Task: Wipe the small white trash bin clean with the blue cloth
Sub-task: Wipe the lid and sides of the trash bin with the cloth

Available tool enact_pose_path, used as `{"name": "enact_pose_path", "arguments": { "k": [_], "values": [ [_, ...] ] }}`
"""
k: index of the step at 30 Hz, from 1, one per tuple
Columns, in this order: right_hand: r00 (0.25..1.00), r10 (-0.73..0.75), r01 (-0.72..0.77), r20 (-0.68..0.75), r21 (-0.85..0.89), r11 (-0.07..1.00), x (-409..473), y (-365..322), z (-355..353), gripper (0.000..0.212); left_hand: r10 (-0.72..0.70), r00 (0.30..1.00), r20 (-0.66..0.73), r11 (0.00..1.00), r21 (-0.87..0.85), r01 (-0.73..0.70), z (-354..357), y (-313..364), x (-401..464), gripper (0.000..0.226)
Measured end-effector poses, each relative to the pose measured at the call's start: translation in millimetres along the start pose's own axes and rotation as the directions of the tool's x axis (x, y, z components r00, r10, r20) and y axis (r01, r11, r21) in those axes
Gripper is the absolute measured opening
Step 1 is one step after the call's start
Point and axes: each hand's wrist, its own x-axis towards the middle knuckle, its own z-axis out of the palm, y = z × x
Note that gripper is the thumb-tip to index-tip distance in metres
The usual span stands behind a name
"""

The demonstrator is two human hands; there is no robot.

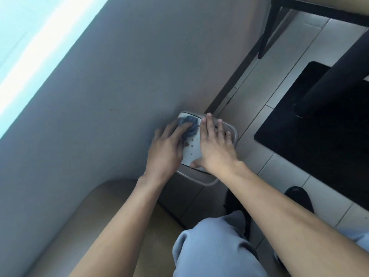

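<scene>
The small white trash bin (192,150) stands on the floor against the wall, its lid speckled with brown spots. My left hand (166,146) presses the bunched blue cloth (189,124) onto the far left part of the lid, fingers lying over the cloth. My right hand (215,144) lies flat on the right side of the lid, fingers spread and straight, the thumb at the lid's near edge. The bin's body is mostly hidden under both hands.
A grey wall (99,96) runs along the left. A beige seat (99,226) is at the lower left. A black table base (319,126) with its post stands on the tiled floor at right. My knee in blue trousers (215,246) is below.
</scene>
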Motion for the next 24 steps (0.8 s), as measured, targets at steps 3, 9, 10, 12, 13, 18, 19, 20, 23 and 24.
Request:
{"name": "enact_pose_path", "arguments": {
  "k": [3,9,10,12,13,18,19,20,23,24],
  "values": [
    [1.000,0.001,-0.001,0.000,0.003,1.000,0,0,0,0.140,-0.107,0.994,-0.026,0.994,0.010,0.108,3,-9,-20,0.047],
    [1.000,-0.002,0.002,0.001,-0.016,1.000,0,0,-1,0.139,-0.221,0.974,0.046,0.975,-0.027,0.222,2,10,34,0.053],
    [1.000,0.000,0.000,-0.003,-0.021,1.000,0,0,-1,0.139,-0.194,0.979,0.056,0.980,-0.025,0.195,4,13,43,0.054],
    [1.000,0.002,-0.002,-0.015,-0.036,0.999,0,0,0,0.139,-0.147,0.986,0.072,0.988,-0.024,0.150,7,18,50,0.054],
    [1.000,0.001,-0.002,-0.017,-0.039,0.999,1,0,0,0.139,-0.124,0.990,0.072,0.992,-0.023,0.126,7,19,47,0.053],
    [1.000,-0.009,0.008,-0.030,-0.020,1.000,-1,1,1,0.138,-0.029,1.000,0.007,1.000,-0.006,0.029,8,7,-9,0.057],
    [0.999,-0.009,0.009,-0.032,-0.018,1.000,-1,1,1,0.138,-0.055,0.998,-0.005,0.998,-0.015,0.055,9,2,-18,0.054],
    [0.999,-0.009,0.009,-0.031,-0.016,1.000,-1,1,2,0.138,-0.095,0.995,-0.010,0.995,-0.030,0.095,9,-1,-22,0.054],
    [1.000,-0.009,0.009,-0.020,-0.007,1.000,0,2,2,0.139,-0.243,0.970,0.012,0.967,-0.081,0.243,7,0,-5,0.055],
    [1.000,-0.010,0.010,-0.019,-0.004,1.000,0,2,3,0.139,-0.272,0.962,0.024,0.959,-0.079,0.273,6,3,7,0.056]
  ]
}}
